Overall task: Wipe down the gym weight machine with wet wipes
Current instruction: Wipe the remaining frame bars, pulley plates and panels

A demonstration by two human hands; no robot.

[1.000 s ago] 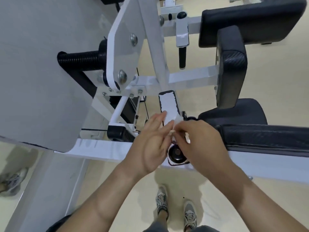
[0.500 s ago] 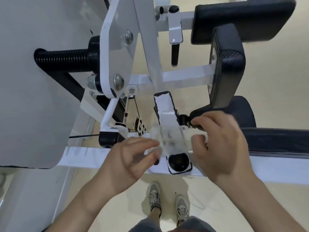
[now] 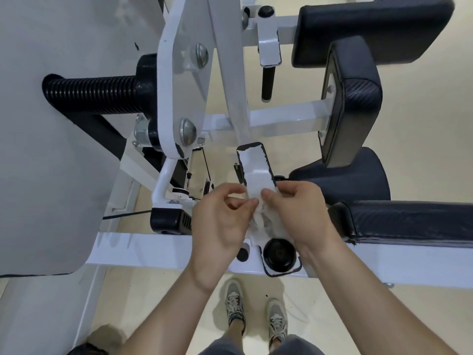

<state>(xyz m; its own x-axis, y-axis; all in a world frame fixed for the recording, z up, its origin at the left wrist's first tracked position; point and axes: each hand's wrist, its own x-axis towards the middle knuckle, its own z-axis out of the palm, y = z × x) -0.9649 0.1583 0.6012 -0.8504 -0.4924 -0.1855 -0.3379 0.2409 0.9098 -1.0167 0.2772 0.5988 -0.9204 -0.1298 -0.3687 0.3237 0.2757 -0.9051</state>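
We have the wet wipe (image 3: 265, 219) in the centre of the frame, bunched between our two hands and in front of the white bracket (image 3: 253, 166) of the weight machine (image 3: 143, 248). Our left hand (image 3: 220, 224) pinches its left edge with curled fingers (image 3: 247, 204) and thumb. Our right hand (image 3: 304, 213) pinches the upper right edge the same way, so both sets of fingers are clamped on the wipe and none are spread.

We judge the wipe to be light, limp and damp. It will sag, cling to itself and to skin, and could tear if we pull the two edges apart hard. It is best taken by opposite edges or corners, as now, to open it flat, then folded into a pad under flat fingers for wiping.

Crumpled as it is, the wipe shows no clear front. Its long axis runs roughly top to bottom of the frame, in line with the bracket, and its lower end hangs near the black cap (image 3: 279, 254). Whether it touches the bracket we cannot tell.
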